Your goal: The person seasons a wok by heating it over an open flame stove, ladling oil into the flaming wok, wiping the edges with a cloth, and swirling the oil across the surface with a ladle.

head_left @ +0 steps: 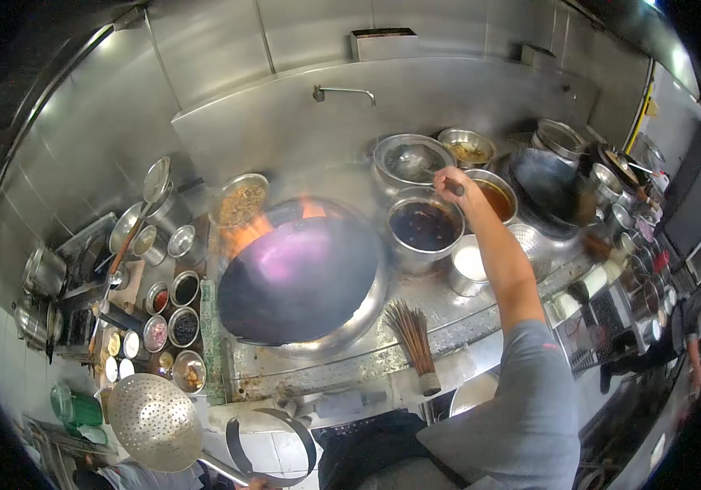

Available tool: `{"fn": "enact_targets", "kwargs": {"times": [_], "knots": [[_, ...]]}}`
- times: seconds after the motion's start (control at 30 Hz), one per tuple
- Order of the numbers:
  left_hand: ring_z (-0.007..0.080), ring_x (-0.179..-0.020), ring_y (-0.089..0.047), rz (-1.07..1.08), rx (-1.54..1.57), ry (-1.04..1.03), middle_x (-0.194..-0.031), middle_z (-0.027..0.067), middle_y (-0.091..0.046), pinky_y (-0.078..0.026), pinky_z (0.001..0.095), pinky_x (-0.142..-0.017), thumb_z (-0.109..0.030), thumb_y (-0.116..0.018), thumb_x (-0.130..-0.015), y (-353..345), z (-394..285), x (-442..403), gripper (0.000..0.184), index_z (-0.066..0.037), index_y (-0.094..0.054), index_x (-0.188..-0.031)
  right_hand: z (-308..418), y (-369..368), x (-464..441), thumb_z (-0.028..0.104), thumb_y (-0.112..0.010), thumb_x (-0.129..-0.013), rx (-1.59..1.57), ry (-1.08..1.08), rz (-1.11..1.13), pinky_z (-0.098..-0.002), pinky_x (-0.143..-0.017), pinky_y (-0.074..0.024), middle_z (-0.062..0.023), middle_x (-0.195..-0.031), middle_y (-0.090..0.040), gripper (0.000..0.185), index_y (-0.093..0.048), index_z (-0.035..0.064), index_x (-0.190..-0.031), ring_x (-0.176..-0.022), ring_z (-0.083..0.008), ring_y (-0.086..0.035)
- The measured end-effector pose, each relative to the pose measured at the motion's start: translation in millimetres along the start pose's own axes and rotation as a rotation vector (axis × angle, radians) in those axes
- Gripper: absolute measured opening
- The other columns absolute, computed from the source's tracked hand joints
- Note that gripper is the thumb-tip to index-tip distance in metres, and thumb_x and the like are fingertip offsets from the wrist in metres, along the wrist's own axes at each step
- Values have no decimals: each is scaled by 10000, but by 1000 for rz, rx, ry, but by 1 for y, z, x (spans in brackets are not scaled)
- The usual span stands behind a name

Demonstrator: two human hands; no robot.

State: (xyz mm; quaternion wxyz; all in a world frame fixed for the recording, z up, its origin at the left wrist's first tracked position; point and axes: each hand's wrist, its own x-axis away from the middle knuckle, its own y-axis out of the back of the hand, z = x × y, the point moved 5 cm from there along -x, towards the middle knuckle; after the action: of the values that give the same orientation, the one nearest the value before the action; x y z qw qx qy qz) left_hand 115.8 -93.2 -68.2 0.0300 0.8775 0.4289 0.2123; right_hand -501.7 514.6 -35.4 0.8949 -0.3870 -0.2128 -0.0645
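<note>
My right hand is closed around the dark handle of a ladle, out over the metal pots at the back. The ladle's bowl appears to be down in the pot of clear liquid, where it is hard to make out. At the bottom edge, my left hand is mostly cut off and grips the handle of a large perforated skimmer. A dark metal ring is beside that handle. Between the hands, a black wok sits tilted on the burner, with orange flames along its far left rim.
A bamboo brush lies at the stove's front edge. Pots of dark liquid and brown liquid stand right of the wok. Seasoning bowls crowd the left. A second wok is at right; another person's arm shows far right.
</note>
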Motion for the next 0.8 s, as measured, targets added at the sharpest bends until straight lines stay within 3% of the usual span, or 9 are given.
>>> {"fn": "enact_targets", "kwargs": {"times": [0.13,0.27,0.4,0.57,0.6,0.63,0.7,0.77,0.8], "knots": [[150,-627,-461,-6,41,-34,-773,48,-497,-406,314,-548,-56,-593,-729,-13,-24,21,232,2,-513,-938,13,-5,7,0,-363,-903,-237,0,50,-243,-354,-356,-14,-589,-408,114,-407,36,-804,-402,-120,-416],[149,-635,-461,63,60,-83,-783,49,-503,-403,315,-548,-71,-597,-732,-7,-19,25,245,1,-519,-953,35,-11,13,34,-374,-947,-505,-44,170,-244,-365,-369,-19,-591,-403,128,-401,43,-822,-434,-127,-419],[156,-568,-466,34,32,-68,-720,49,-507,-378,311,-477,-77,-584,-737,-3,-16,25,207,11,-539,-920,57,-19,45,60,-331,-974,-539,-4,251,-244,-373,-395,31,-576,-415,104,-355,-25,-1028,-420,-101,-432],[168,-463,-453,99,-28,-81,-633,72,-517,-341,302,-395,-122,-564,-732,5,-1,-1,164,23,-563,-808,85,1,91,-14,-395,-929,-403,69,274,-215,-360,-376,-33,-634,-430,39,-380,-43,-908,-419,-102,-431],[172,-445,-462,82,-5,-127,-629,93,-538,-351,303,-386,-150,-568,-723,2,-9,-2,188,29,-583,-778,86,4,115,-31,-409,-909,-435,101,174,-208,-369,-377,-31,-645,-434,61,-405,-16,-850,-433,-99,-436],[180,-422,-465,22,-14,-132,-615,102,-545,-356,306,-374,-162,-571,-728,1,-14,-2,201,32,-591,-775,88,10,136,-38,-431,-904,-432,255,204,-193,-381,-377,-30,-653,-438,86,-418,-11,-823,-452,-93,-444],[165,-504,-460,67,-25,-52,-674,89,-537,-375,311,-444,-159,-577,-757,7,-8,-14,208,37,-573,-825,91,25,173,-31,-447,-929,-348,174,207,-188,-382,-362,-32,-693,-439,23,-436,-48,-917,-455,-82,-437],[143,-477,-476,75,143,-112,-710,62,-510,-406,275,-396,-72,-553,-723,19,19,-53,329,16,-477,-1031,79,27,227,-22,-450,-943,-242,204,110,-204,-364,-335,-33,-702,-427,291,-320,-110,-1187,-456,-69,-427],[135,-485,-488,93,185,-119,-737,56,-503,-416,259,-385,-38,-540,-703,24,24,-64,458,24,-436,-1145,69,28,253,3,-434,-957,-229,167,89,-201,-363,-331,-18,-679,-422,116,-365,-54,-1031,-447,-69,-411]]}}
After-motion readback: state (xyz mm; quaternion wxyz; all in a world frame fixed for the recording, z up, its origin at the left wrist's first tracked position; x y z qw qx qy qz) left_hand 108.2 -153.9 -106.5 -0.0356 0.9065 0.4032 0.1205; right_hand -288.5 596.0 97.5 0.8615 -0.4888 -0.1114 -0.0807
